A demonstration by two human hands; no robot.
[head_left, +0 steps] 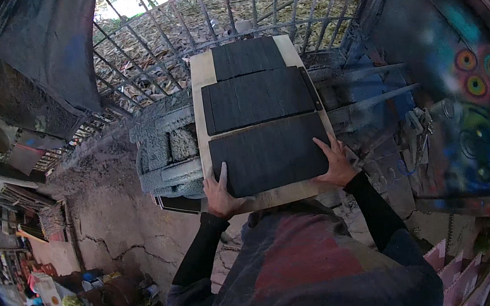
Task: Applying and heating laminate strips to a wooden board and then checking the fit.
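Both hands grip the near end of a pale board [202, 72] carrying three dark slabs. The left hand [221, 194] clasps the board's near left corner, fingers reaching up onto the nearest slab [270, 154], thumb along its left edge. The right hand [336, 162] holds the near right corner, fingers spread on that same slab's right edge. Both are closed on the board, not loose.

Just beyond the fingertips, the nearest slab lies flat, filling the board's width. Past it sits the middle slab [258, 98], touching or nearly touching the first, and farthest from the hands the far slab [248, 57], smaller, at the board's far end.

Left of the left hand and under the board stands a grey concrete block [162, 157]. Beyond the board's far end runs a metal grille [179, 31], with dry leaves [207, 9] behind it.
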